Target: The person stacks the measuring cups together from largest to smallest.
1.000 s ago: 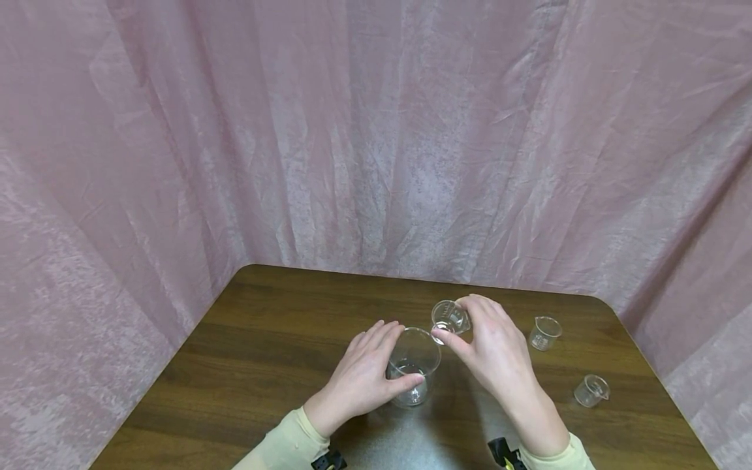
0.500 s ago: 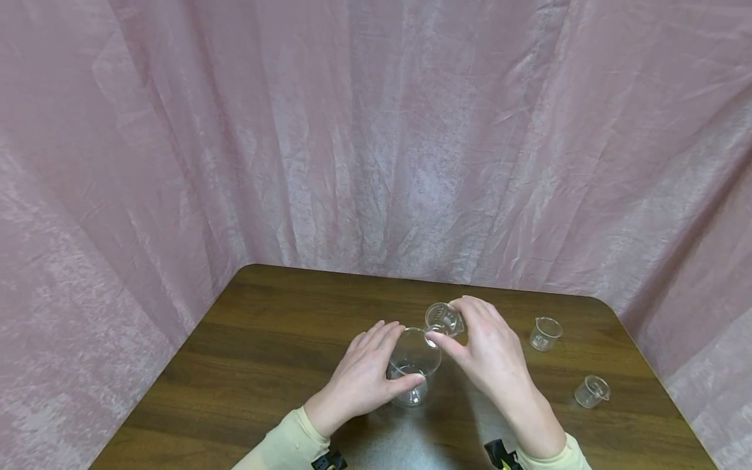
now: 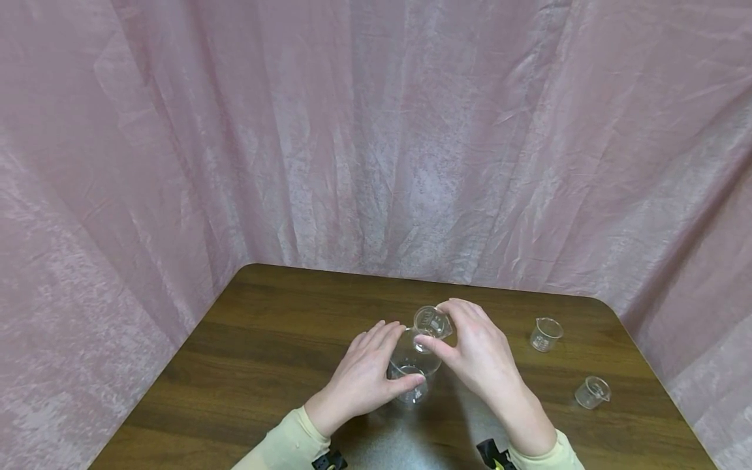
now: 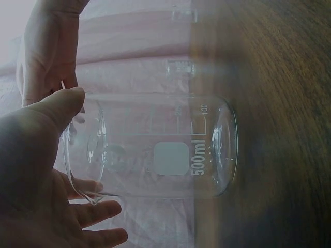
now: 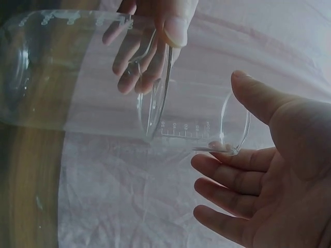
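My left hand (image 3: 363,377) holds a large clear glass beaker (image 4: 172,157) near its rim, thumb on one side and fingers on the other. "500ml" is printed on its wall, and it stands upright on the table. My right hand (image 3: 480,349) pinches a smaller graduated glass beaker (image 5: 189,126) near its rim between thumb and fingers. In the head view this small beaker overlaps the far right part of the large one's mouth. Its base is right at the large rim in the right wrist view.
Two more small glass beakers stand to the right on the brown wooden table (image 3: 282,339): one farther back (image 3: 546,335), one nearer (image 3: 593,393). Behind the table hangs a pink curtain (image 3: 376,143).
My right hand has moved left with the small beaker, from beside the large beaker's rim to over its mouth. The left hand and large beaker have stayed in place.
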`<action>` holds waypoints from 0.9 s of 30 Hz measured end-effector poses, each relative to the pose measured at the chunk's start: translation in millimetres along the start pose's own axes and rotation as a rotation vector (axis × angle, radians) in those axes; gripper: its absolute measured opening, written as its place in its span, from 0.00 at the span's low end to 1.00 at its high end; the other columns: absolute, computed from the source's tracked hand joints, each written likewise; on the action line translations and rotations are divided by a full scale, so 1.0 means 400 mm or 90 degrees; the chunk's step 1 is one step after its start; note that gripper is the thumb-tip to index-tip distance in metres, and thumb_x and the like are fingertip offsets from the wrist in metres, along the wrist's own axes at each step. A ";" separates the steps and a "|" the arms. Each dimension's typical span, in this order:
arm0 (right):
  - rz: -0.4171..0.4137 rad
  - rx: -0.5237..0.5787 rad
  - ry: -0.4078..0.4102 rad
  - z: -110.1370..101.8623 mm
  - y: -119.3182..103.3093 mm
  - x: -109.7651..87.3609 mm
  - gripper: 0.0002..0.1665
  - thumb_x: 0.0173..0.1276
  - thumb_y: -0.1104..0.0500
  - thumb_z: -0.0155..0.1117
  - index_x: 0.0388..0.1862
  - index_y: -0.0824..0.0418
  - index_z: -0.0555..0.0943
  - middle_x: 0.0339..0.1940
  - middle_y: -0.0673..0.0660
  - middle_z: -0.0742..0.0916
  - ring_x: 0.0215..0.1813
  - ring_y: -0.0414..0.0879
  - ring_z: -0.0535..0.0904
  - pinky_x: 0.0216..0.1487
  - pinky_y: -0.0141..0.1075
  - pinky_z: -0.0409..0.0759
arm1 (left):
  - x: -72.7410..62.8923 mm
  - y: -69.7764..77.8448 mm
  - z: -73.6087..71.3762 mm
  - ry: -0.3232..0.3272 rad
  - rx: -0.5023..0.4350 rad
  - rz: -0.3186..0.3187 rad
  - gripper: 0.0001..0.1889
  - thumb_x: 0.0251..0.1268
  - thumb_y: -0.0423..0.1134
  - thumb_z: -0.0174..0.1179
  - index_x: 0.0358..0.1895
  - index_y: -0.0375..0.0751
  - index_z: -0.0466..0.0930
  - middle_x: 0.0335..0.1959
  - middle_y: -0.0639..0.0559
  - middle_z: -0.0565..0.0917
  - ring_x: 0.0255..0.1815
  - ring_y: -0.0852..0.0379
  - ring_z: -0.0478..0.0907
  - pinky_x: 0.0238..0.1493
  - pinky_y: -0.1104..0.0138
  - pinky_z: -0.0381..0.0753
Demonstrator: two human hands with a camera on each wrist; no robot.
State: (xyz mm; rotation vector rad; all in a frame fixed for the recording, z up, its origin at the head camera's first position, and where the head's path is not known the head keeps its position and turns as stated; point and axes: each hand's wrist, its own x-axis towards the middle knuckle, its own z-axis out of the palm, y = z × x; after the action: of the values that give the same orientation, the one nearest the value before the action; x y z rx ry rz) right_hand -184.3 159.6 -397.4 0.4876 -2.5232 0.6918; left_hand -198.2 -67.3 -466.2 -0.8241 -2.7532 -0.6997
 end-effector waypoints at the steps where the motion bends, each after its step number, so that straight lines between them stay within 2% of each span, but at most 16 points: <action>1: -0.001 0.002 -0.003 0.002 -0.001 0.000 0.33 0.63 0.42 0.87 0.58 0.60 0.86 0.63 0.58 0.89 0.71 0.58 0.82 0.65 0.59 0.84 | 0.000 0.000 0.000 0.000 -0.001 0.000 0.48 0.71 0.74 0.64 0.82 0.43 0.70 0.80 0.48 0.75 0.86 0.39 0.63 0.82 0.39 0.65; 13: -0.010 0.012 -0.040 0.025 -0.001 -0.007 0.33 0.63 0.39 0.87 0.57 0.58 0.87 0.61 0.55 0.89 0.69 0.55 0.82 0.63 0.57 0.86 | 0.000 -0.004 0.002 0.003 -0.009 0.007 0.48 0.72 0.75 0.63 0.82 0.43 0.70 0.80 0.47 0.75 0.85 0.36 0.65 0.81 0.37 0.65; 18: -0.003 0.007 -0.057 0.029 -0.002 -0.009 0.36 0.62 0.38 0.87 0.58 0.59 0.87 0.63 0.56 0.89 0.71 0.56 0.82 0.66 0.57 0.84 | -0.001 -0.003 0.004 -0.002 -0.007 0.002 0.49 0.72 0.76 0.61 0.83 0.44 0.69 0.81 0.47 0.74 0.86 0.38 0.64 0.82 0.38 0.64; 27: 0.007 0.016 -0.080 0.035 -0.003 -0.011 0.31 0.62 0.39 0.87 0.54 0.56 0.87 0.60 0.55 0.89 0.69 0.55 0.83 0.64 0.57 0.85 | -0.002 -0.004 0.003 0.001 -0.008 0.001 0.49 0.72 0.76 0.62 0.83 0.44 0.69 0.80 0.48 0.74 0.86 0.39 0.63 0.81 0.37 0.65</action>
State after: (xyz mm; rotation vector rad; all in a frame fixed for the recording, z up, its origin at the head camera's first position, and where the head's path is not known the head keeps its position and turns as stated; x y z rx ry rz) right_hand -185.1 151.7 -409.6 0.5423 -2.6388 0.7175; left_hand -198.4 -68.2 -468.3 -0.8279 -2.7499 -0.7188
